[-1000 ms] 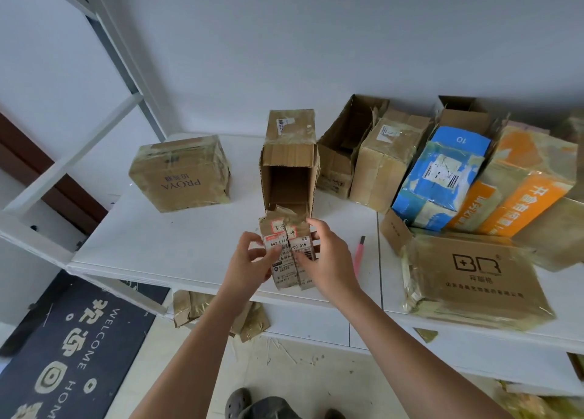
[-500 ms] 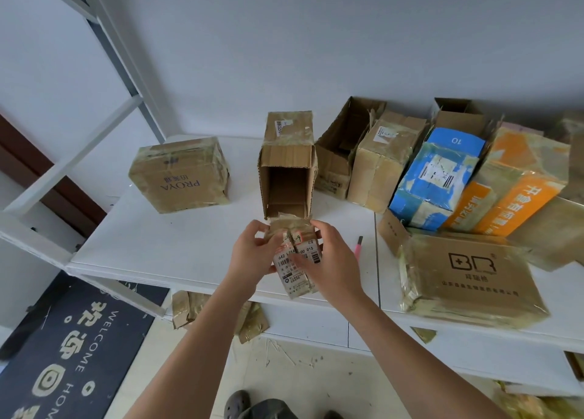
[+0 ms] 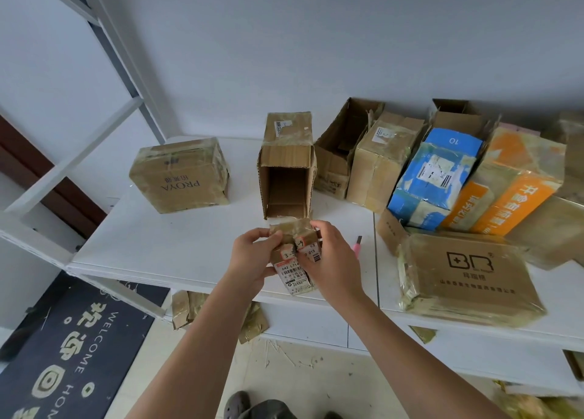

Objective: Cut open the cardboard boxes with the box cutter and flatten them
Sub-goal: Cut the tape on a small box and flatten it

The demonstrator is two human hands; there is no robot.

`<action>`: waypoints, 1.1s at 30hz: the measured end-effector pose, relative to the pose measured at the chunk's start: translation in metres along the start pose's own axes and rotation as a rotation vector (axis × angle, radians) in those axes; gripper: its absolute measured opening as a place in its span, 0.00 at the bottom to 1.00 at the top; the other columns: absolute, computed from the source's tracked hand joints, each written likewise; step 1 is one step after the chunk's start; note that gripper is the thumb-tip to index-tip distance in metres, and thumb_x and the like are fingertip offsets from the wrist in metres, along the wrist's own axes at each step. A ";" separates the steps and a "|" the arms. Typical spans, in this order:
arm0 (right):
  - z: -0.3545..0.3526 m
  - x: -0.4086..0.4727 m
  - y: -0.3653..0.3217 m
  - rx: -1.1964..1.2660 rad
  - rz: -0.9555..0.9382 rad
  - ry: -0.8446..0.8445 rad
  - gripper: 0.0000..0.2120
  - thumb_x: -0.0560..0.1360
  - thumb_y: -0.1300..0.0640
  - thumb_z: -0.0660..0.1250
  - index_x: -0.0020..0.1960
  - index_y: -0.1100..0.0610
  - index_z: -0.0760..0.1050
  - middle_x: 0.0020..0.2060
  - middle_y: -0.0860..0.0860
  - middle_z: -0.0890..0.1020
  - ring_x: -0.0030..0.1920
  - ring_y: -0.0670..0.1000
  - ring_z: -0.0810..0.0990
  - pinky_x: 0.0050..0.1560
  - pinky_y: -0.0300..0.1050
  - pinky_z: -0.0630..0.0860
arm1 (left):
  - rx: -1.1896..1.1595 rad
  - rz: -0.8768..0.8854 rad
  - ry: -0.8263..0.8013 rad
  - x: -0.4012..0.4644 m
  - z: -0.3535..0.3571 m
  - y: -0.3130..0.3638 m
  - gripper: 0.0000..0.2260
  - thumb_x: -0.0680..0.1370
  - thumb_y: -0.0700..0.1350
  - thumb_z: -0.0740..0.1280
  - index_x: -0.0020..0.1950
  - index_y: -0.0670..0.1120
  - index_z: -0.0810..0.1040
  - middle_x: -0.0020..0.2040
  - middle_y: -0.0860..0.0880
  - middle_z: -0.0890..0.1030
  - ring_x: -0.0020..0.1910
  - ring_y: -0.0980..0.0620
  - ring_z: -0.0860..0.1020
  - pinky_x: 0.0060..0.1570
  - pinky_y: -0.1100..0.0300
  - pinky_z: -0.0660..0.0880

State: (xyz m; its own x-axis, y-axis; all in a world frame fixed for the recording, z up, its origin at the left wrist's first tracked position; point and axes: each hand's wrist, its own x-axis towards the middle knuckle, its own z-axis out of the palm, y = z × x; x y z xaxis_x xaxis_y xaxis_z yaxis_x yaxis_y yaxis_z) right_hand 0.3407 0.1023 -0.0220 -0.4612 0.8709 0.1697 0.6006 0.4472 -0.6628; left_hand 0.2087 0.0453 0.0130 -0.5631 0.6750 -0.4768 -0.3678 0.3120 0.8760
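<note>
white table (image 3: 177, 248) carries everything, its near edge cutting across the middle of the view. at three o'clock the flat brown box marked br (image 3: 471, 276) lies taped over at the table's front, and behind it, toward two o'clock, the orange box (image 3: 518, 194) and the blue box (image 3: 433, 178) lean against each other. a plain taped box (image 3: 382, 159) and an opened, empty one (image 3: 341, 146) stand just beside them at one o'clock. at ten o'clock the sealed proya box (image 3: 180, 175) sits well apart from the rest. dead centre, at twelve o'clock, the open box (image 3: 286, 172) lies on its side with its mouth facing the viewer. right in front of that mouth both hands hold the small labelled box (image 3: 295, 260) over the table's edge: the left hand (image 3: 252, 260) curls round its left side, thumb on top, and the right hand (image 3: 331, 257) wraps its right side, fingers pinching the taped top flap. the seam between the labels seems split, though the fingers hide most of it. just right of the right hand the pink box cutter (image 3: 358, 247) lies on the table, untouched. cardboard scraps (image 3: 189, 308) lie on the floor at seven o'clock.
</note>
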 end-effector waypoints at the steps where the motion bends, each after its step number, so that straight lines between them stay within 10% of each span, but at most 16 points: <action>1: 0.000 0.000 0.001 -0.011 -0.001 0.002 0.26 0.73 0.44 0.73 0.67 0.52 0.70 0.58 0.46 0.80 0.55 0.46 0.80 0.39 0.23 0.60 | 0.003 0.008 0.008 0.000 0.000 0.000 0.03 0.79 0.39 0.69 0.45 0.41 0.77 0.36 0.45 0.84 0.32 0.49 0.82 0.37 0.49 0.82; 6: 0.000 -0.001 0.001 0.003 -0.050 -0.017 0.29 0.72 0.47 0.73 0.70 0.52 0.70 0.58 0.47 0.82 0.55 0.47 0.81 0.50 0.39 0.77 | -0.016 0.009 0.049 -0.001 -0.002 -0.001 0.04 0.79 0.37 0.68 0.44 0.40 0.76 0.37 0.42 0.83 0.32 0.48 0.81 0.35 0.50 0.82; 13: -0.007 -0.001 0.004 0.135 -0.126 0.015 0.18 0.76 0.63 0.67 0.65 0.56 0.78 0.30 0.49 0.81 0.30 0.43 0.74 0.44 0.23 0.66 | -0.028 -0.003 0.124 0.004 -0.010 -0.002 0.02 0.79 0.36 0.67 0.47 0.39 0.75 0.39 0.42 0.80 0.29 0.51 0.80 0.30 0.54 0.81; 22: -0.021 0.012 0.021 0.512 0.138 -0.257 0.05 0.78 0.53 0.69 0.44 0.48 0.82 0.34 0.41 0.84 0.37 0.37 0.80 0.36 0.30 0.71 | -0.128 -0.100 0.103 0.013 -0.032 0.001 0.02 0.79 0.37 0.67 0.48 0.38 0.77 0.39 0.42 0.81 0.36 0.47 0.81 0.33 0.51 0.81; 33: -0.021 0.012 0.031 0.662 0.341 -0.123 0.08 0.75 0.46 0.71 0.45 0.50 0.79 0.41 0.43 0.83 0.45 0.40 0.81 0.42 0.37 0.79 | -0.363 -0.215 0.035 0.011 -0.027 0.005 0.05 0.81 0.37 0.64 0.52 0.35 0.74 0.47 0.39 0.81 0.39 0.45 0.84 0.41 0.42 0.81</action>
State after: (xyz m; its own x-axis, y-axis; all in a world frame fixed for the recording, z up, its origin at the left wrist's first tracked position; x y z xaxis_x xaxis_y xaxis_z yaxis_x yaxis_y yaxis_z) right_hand 0.3675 0.1314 -0.0253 -0.4128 0.8927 -0.1807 0.2229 -0.0933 -0.9704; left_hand 0.1804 0.0365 0.0104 -0.4672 0.5950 -0.6539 -0.7129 0.1839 0.6767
